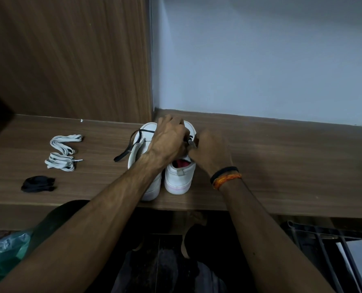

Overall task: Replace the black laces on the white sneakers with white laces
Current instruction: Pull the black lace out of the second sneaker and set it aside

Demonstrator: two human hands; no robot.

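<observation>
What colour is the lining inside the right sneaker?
Pinkish red lining, seen in the head view.

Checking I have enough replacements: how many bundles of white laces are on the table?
2. One white lace bundle lies left of the sneakers, nearer the wall; the second bundle sits just in front of it. No others show.

The table [281, 149] is showing matt brown wood-grain laminate; the white sneakers [179, 178] are looking smooth, faintly sheened, like leather; the white laces [62, 152] and the black lace bundle [38, 183] are lying as flat woven cloth.
</observation>
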